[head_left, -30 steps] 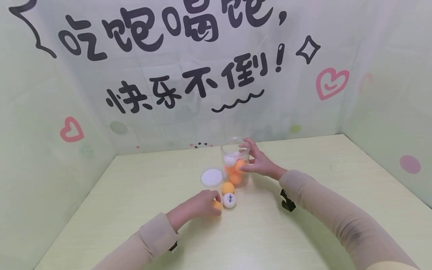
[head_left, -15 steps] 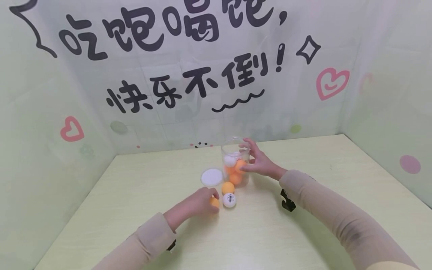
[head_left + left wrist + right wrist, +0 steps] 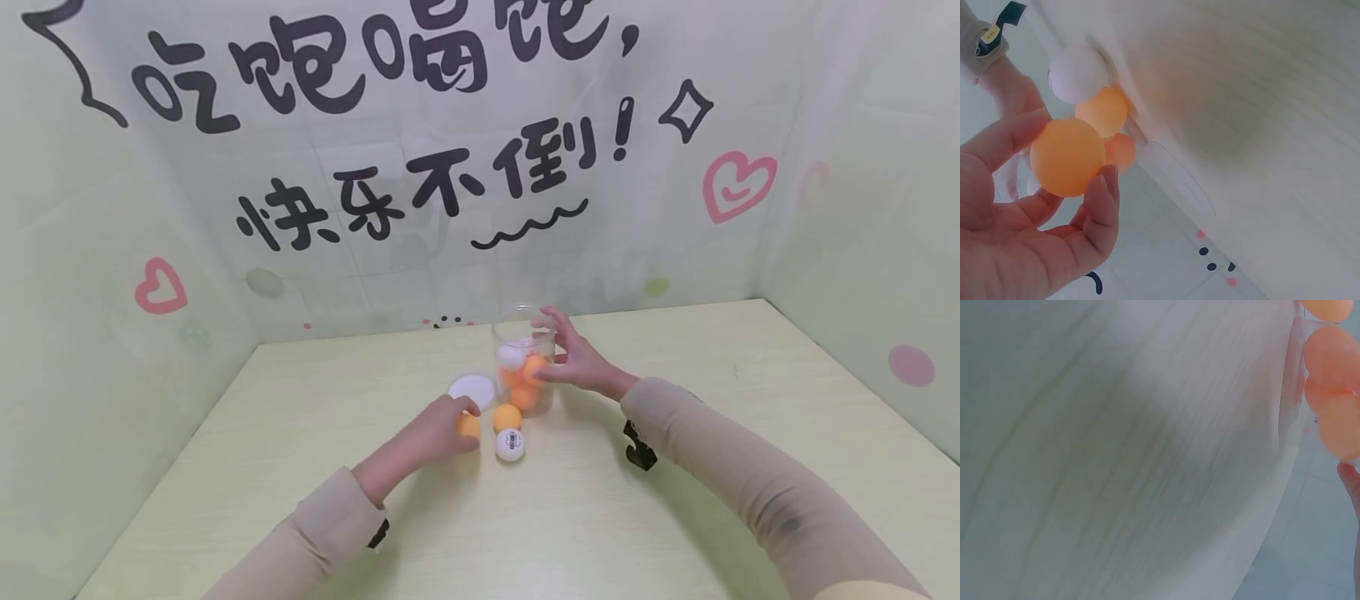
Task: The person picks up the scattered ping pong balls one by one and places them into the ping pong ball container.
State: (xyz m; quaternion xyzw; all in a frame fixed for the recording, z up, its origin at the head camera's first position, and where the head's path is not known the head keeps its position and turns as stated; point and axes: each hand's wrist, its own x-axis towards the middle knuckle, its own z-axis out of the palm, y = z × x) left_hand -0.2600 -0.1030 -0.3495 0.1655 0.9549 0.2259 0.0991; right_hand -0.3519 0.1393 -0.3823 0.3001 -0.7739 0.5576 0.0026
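In the head view my left hand [image 3: 427,435] pinches an orange ping-pong ball [image 3: 468,428] between thumb and fingers, just left of the loose balls. The left wrist view shows that held ball [image 3: 1067,157] close up. My right hand [image 3: 585,363] grips the right side of a clear plastic jar [image 3: 522,327], which stands upright and uncovered. Inside lie several orange balls [image 3: 523,397] and a white ball [image 3: 512,357]. In front of the jar sit an orange ball [image 3: 507,417] and a printed white ball [image 3: 510,445]. Only part of the right hand [image 3: 1350,487] shows in the right wrist view.
A round white lid [image 3: 471,388] lies flat on the table [image 3: 600,525], left of the jar and partly behind my left hand. A printed backdrop [image 3: 420,275] rises along the table's far edge, with plain side panels at left and right.
My left hand, with the orange ball in its fingers, has moved away from the printed white ball, to the left and toward the lid. The right hand and jar stay still.
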